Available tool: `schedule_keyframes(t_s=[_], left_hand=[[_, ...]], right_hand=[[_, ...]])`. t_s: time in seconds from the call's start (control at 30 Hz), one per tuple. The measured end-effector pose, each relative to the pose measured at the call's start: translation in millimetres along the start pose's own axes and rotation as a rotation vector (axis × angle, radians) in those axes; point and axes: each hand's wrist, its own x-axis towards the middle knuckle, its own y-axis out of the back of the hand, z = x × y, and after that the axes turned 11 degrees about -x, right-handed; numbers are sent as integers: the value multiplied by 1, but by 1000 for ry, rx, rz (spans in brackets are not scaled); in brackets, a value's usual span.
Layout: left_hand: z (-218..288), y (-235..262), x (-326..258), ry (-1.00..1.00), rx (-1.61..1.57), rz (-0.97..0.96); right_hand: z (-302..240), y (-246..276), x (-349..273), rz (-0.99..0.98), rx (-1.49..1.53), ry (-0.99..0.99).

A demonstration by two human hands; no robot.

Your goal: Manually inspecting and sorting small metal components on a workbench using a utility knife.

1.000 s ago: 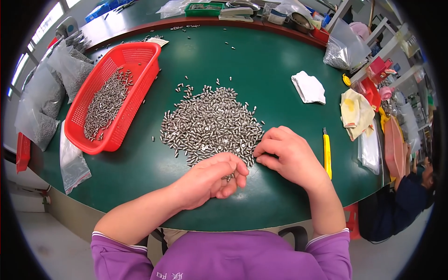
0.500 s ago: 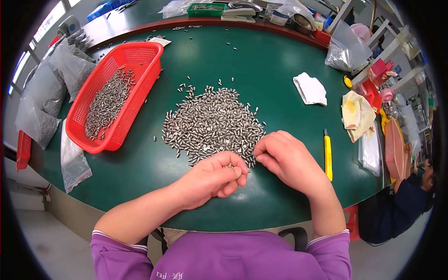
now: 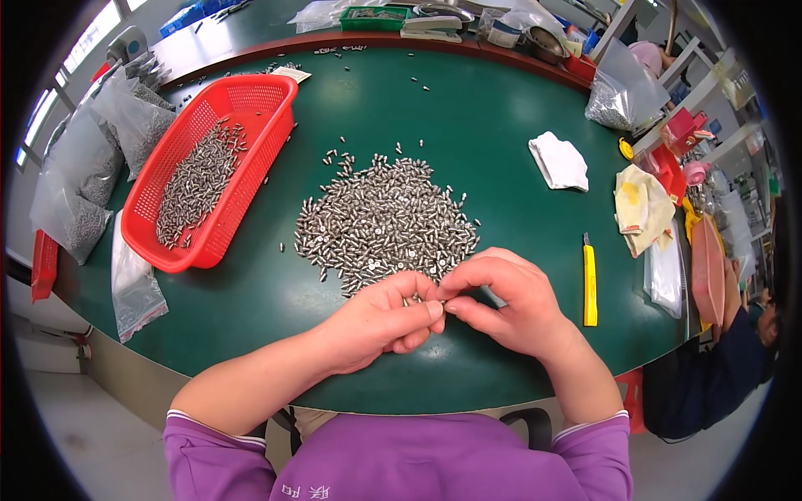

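A wide heap of small silvery metal parts [image 3: 380, 221], short and pointed like bullets, lies on the green table [image 3: 468, 108]. At the near edge of the heap my left hand [image 3: 388, 317] has its fingers curled, with small metal parts partly showing inside them. My right hand [image 3: 505, 305] meets it there, thumb and forefinger pinched at the left fingertips. What the right fingers pinch is too small and hidden to make out. To the left stands a red perforated basket [image 3: 276, 125] with more of the same parts in its bottom.
Right of my hands lie a yellow utility knife [image 3: 590, 284], a white cloth [image 3: 558, 161] and a stained cream cloth [image 3: 642, 209]. Plastic bags of parts [image 3: 83, 184] line the left edge. A green tray [image 3: 374, 18] sits at the back; another person [image 3: 710, 376] is at far right.
My right hand has moved left from the edge of the heap to my left fingertips. The left hand stays in nearly the same place. The whole view has shifted slightly.
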Motion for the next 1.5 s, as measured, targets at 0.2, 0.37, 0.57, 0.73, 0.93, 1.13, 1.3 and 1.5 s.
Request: schedule_keyframes(t_s=[0.2, 0.37, 0.57, 0.73, 0.93, 1.13, 1.3, 1.5], left_hand=[[0, 0, 2, 31, 74, 8], [1, 0, 1, 44, 10, -32], [3, 0, -1, 65, -10, -25], [1, 3, 0, 58, -27, -39], [0, 4, 0, 54, -25, -24], [2, 1, 1, 56, 3, 8], [2, 0, -1, 18, -4, -22], [-1, 2, 0, -22, -10, -25]], right_hand=[[1, -1, 0, 22, -49, 0], [10, 8, 2, 68, -273, -92], [15, 12, -3, -153, -370, -187], [16, 10, -6, -186, -375, -195], [20, 8, -8, -204, -358, -234], [4, 9, 1, -211, -26, -301], [6, 5, -2, -118, -92, -173], [3, 0, -1, -31, -13, -36]])
